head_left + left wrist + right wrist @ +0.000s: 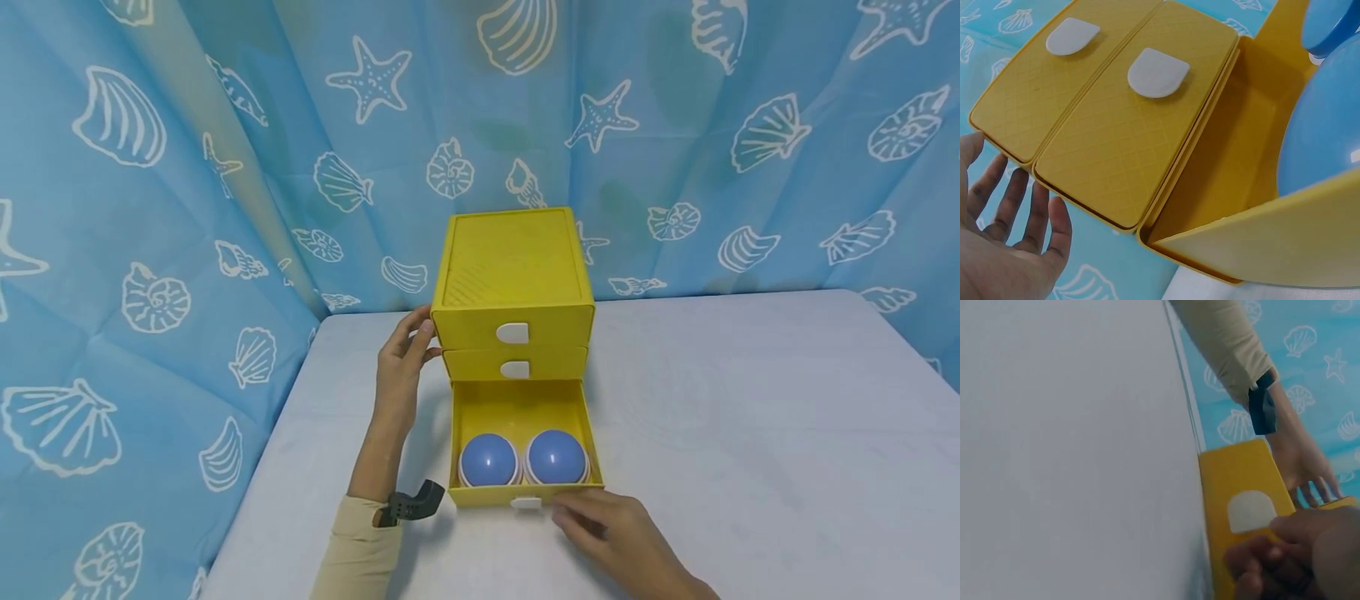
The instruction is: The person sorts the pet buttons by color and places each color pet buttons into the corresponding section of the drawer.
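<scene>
A yellow three-drawer box (513,258) stands on the white table, its bottom drawer (517,496) pulled out. Inside that drawer sit two round blue domes with white rims, a left dome (489,460) and a right dome (557,457); their exact kind is unclear. My left hand (401,367) is at the box's left side, fingers spread and loosely bent in the left wrist view. By the drawer's front, right of its white handle (527,503), is my right hand (618,529). Its fingers are loosely bent, and the thumb appears beside the handle (1252,511) in the right wrist view.
Two upper drawers with white tabs, an upper tab (513,333) and a lower tab (515,369), are closed. Behind the table (750,433) hangs a blue curtain (660,108) with white shell prints. A dark band (416,502) circles the left wrist.
</scene>
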`<state>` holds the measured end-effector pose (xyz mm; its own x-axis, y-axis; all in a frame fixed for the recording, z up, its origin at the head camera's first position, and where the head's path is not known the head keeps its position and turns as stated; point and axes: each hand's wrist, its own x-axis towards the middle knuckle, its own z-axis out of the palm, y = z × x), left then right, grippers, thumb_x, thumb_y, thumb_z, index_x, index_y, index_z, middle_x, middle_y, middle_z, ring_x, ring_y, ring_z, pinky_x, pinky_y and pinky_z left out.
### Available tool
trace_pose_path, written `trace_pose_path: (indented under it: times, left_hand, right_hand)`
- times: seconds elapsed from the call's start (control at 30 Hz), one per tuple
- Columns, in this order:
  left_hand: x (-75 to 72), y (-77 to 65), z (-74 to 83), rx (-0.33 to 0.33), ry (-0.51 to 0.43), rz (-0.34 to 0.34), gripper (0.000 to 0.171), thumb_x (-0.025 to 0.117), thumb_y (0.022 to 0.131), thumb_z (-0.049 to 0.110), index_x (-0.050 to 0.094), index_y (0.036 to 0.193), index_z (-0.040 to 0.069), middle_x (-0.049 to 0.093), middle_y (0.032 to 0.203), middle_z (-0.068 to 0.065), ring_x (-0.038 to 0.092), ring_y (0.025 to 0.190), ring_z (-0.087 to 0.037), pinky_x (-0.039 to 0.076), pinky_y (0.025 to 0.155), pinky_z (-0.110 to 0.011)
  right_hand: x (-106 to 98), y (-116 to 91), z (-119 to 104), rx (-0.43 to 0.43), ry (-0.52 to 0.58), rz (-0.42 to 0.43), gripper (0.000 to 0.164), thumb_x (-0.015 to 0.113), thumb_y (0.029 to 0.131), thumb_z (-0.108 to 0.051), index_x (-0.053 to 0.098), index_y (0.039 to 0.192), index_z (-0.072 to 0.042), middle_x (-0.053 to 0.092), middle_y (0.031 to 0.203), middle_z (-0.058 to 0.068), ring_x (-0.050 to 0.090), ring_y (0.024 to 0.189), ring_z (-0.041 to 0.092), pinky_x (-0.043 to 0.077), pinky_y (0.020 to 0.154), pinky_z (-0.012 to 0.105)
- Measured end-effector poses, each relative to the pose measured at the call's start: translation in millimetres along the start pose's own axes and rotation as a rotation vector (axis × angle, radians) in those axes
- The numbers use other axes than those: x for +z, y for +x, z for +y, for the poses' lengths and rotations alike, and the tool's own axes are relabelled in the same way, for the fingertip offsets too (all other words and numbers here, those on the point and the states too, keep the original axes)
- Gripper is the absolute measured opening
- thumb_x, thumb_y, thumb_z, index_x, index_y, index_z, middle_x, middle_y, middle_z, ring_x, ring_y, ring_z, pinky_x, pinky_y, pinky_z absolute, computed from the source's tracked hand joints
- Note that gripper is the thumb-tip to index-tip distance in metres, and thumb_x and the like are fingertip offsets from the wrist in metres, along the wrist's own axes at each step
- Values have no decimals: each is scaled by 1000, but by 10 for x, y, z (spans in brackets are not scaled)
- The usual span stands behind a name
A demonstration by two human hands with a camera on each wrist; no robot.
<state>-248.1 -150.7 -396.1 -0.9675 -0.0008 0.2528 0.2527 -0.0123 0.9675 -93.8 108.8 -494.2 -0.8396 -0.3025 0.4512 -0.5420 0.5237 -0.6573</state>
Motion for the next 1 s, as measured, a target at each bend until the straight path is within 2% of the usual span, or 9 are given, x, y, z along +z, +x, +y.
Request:
trace_pose_path:
  times: [0.13,0.27,0.37,0.43,0.6,0.7,1.0]
  left_hand:
    - [1,-4,-6,-6,-8,-5,43,58,103,33,57,140,12,54,131,-4,57,117,-20,49,101,-44]
    - [-12,4,-11,-7,-12,-10,43,57,104,33,56,141,11,54,133,-5,56,118,-21,47,102,-47]
    - [-19,6,-13,-7,-5,-8,44,57,104,34,56,141,12,54,133,-5,56,119,-21,47,102,-47]
    - [-20,7,-14,-4,-7,-7,44,57,103,34,57,141,12,54,132,-5,56,119,-21,48,102,-47]
    - [-14,14,-22,-10,-19,-3,43,58,103,34,57,140,13,54,131,-3,57,119,-20,48,102,-45]
    - [-11,9,-21,-19,-16,0,43,58,103,35,57,140,14,54,132,-2,56,118,-19,48,102,-44]
    - [1,3,-11,-17,-10,5,45,58,103,35,56,141,12,54,134,-3,56,119,-20,48,102,-44]
  right_hand:
    - [130,11,38,98,29,-12,14,79,86,-12,80,101,-10,75,90,-9,58,71,-4,54,63,19]
    - [208,26,25,308,73,-33,13,79,87,-16,81,99,-13,75,91,-12,65,79,-2,56,70,20]
    - [235,45,11,410,94,-42,13,79,87,-19,81,99,-17,75,92,-13,67,84,-1,56,74,18]
    - [245,58,15,407,100,-28,12,79,87,-18,81,98,-17,75,90,-14,68,82,-1,56,73,18]
    - [268,96,61,305,103,64,9,82,84,-12,82,93,-14,75,86,-13,68,77,0,57,67,20]
    - [280,108,92,278,108,91,9,82,83,-12,82,91,-14,75,85,-13,68,77,0,57,66,20]
    - [310,144,154,315,144,81,8,83,84,-16,82,92,-16,74,82,-18,68,72,0,57,64,21]
